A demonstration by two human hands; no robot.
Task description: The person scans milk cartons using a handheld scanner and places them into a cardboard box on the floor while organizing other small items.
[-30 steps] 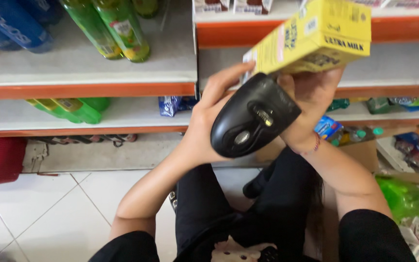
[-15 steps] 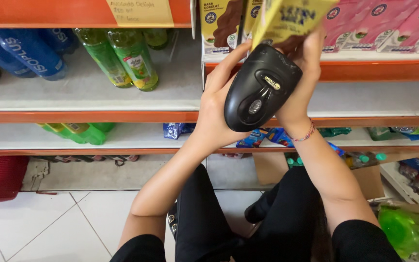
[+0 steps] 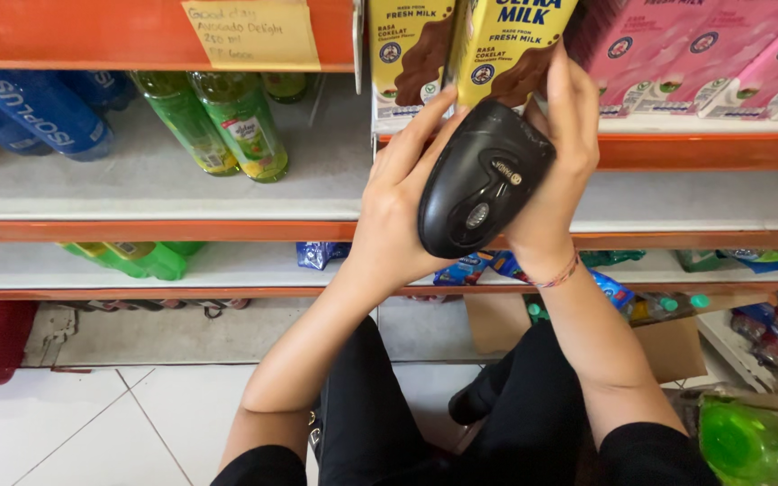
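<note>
Two hands up at shelf lvl: left hand (image 3: 398, 211) clenched round black barcode scanner (image 3: 482, 180), right hand (image 3: 556, 162) grasping yellow milk carton (image 3: 511, 49) against upper shelf (image 3: 713, 148). Carton prob. light-to-moderate, stiff, crushable at corners; grip flat sides, mid-body

Glossy black plastic scanner (image 3: 483, 180), glossy yellow cardboard milk carton (image 3: 511, 45).

The yellow milk carton (image 3: 511, 49) is cut off by the top edge, its lower part hidden behind the black scanner (image 3: 482, 180).
</note>
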